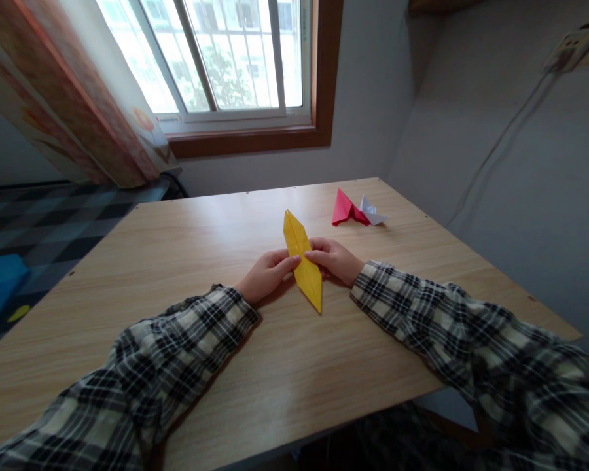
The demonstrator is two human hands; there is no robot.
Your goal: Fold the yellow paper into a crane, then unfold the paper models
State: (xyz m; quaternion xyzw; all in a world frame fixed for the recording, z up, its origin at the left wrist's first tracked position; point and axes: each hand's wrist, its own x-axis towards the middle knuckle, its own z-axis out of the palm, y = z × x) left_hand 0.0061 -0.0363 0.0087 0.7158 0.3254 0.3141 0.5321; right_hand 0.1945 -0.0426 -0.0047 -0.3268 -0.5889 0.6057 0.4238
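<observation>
soft black-and-cream plaid sleeves (186, 347) reach over the smooth, wood-grained table (255, 399). over the table's middle, the left hand (269, 273) and right hand (338, 260) face each other, thumbs on top, both pinched closed on the yellow paper (308, 279): a slim, creased, pointed lozenge, slanted, its far tip split. toward the table's far edge, angular folded red paper (343, 208) and white paper (370, 210) sit side by side.
</observation>
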